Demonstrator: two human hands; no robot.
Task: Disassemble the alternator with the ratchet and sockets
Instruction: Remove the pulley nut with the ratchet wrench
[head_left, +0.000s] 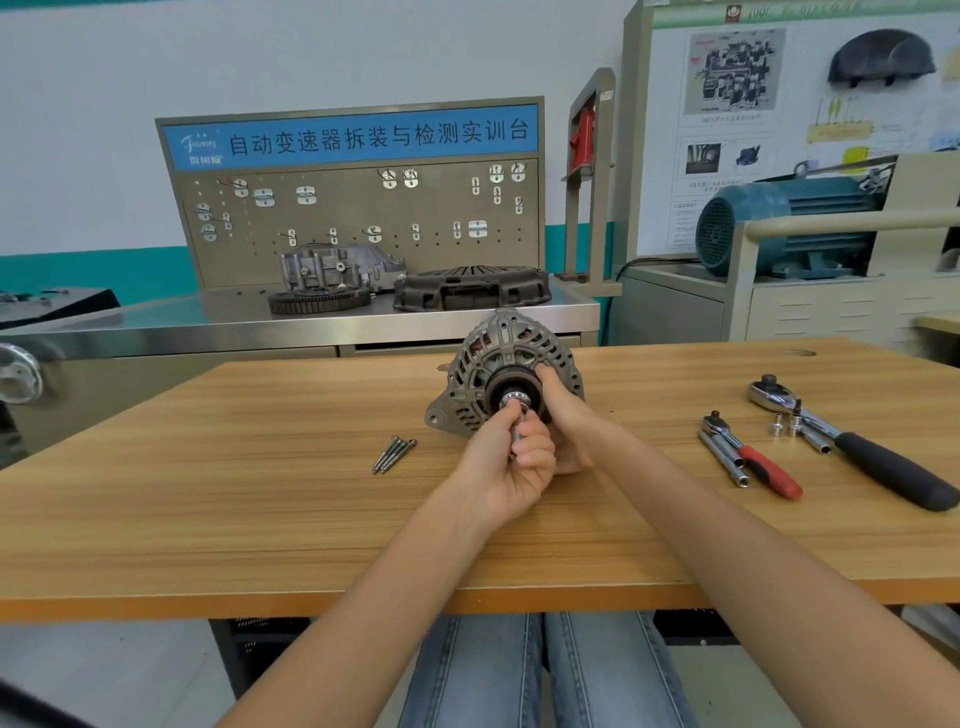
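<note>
The alternator (506, 366) stands on its edge on the wooden counter (260, 467), pulley face turned toward the person, near the far middle of the top. Both hands meet at its hub. The left hand (511, 465) is curled around a short chrome socket tool (519, 415) whose tip sits on the centre of the pulley (506, 382). The right hand (563, 410) lies just beside it on the right, its fingers wrapped onto the pulley rim and its heel down toward the counter.

Left of the alternator, apart from it, lie 4 long bolts (394, 454) in a bundle. Well to the right lie a red-handled ratchet (753, 457) with an extension bar (724, 460) touching it, a larger black-handled ratchet (852, 444), and 2 small sockets (783, 425) standing just beside its shaft.
</note>
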